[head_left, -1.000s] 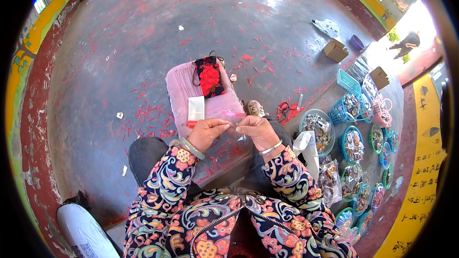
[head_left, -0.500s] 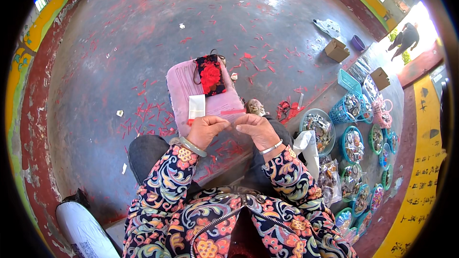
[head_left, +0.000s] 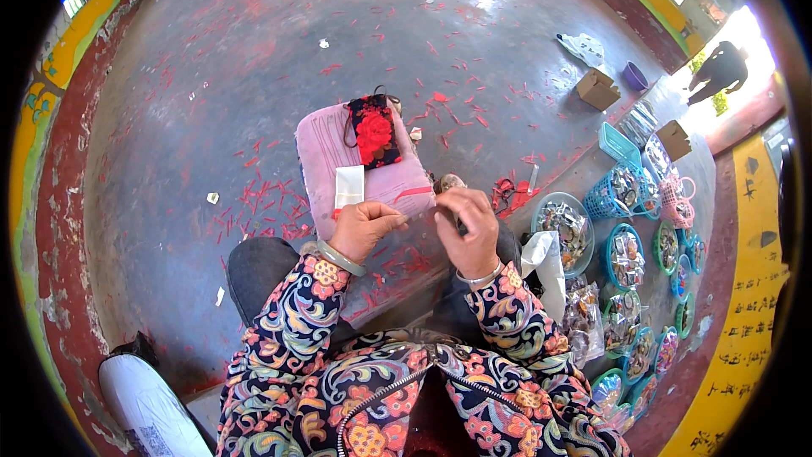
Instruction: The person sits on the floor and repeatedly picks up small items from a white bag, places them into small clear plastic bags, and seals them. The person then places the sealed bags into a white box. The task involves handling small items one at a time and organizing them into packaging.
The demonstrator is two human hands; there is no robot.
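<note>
My left hand (head_left: pixel 364 230) is pinched, thumb against fingertips, over the near edge of a pink padded cushion (head_left: pixel 323 140). Whatever it grips is too small to make out. Off to its right, my right hand (head_left: pixel 470 227) has its thumb and fingers apart and appears to hold nothing. A red and black flowered cloth pouch (head_left: pixel 373 131) lies on the far part of the cushion. Nearer, a white paper piece (head_left: pixel 349 185) rests beside my left hand. Thin red strips (head_left: pixel 413 192) lie along the cushion's right side, close to my right fingers.
Red scraps (head_left: pixel 269 201) litter the grey floor. On the right stand a clear bowl (head_left: pixel 585 218), a blue basket (head_left: pixel 595 200) and several other baskets of small packets. A cardboard box (head_left: pixel 597 90) and purple basin (head_left: pixel 634 75) sit farther back. Another person (head_left: pixel 719 69) is at the doorway.
My right hand has come away from the left fingertips, moving slightly right and opening. The left hand keeps its pinch in nearly the same place. The person at the doorway stands more upright.
</note>
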